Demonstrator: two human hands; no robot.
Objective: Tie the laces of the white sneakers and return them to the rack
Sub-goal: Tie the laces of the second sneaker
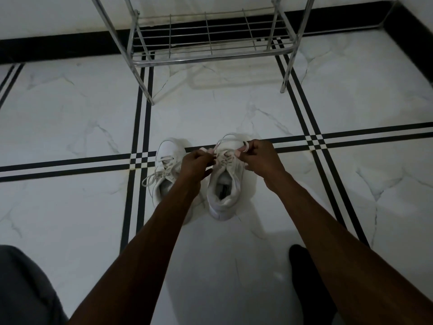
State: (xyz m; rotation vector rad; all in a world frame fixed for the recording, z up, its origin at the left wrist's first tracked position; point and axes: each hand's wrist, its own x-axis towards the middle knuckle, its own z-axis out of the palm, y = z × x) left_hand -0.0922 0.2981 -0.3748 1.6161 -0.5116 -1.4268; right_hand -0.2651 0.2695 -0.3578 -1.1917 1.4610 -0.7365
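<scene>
Reaching up from the bottom of the frame, two bare forearms meet over a pair of white sneakers at the centre. Just left of centre, the left hand (194,164) pinches a strand of the laces (226,158) with curled fingers, and just right of centre the right hand (260,158) pinches another, a loop arching between them over the right sneaker (223,184). Beside it to the left, partly behind the left forearm, the left sneaker (166,167) sits with loose laces trailing. Both stand on the marble floor (70,109) with black stripes. At upper centre stands the metal rack (208,41), well apart from the shoes.
</scene>
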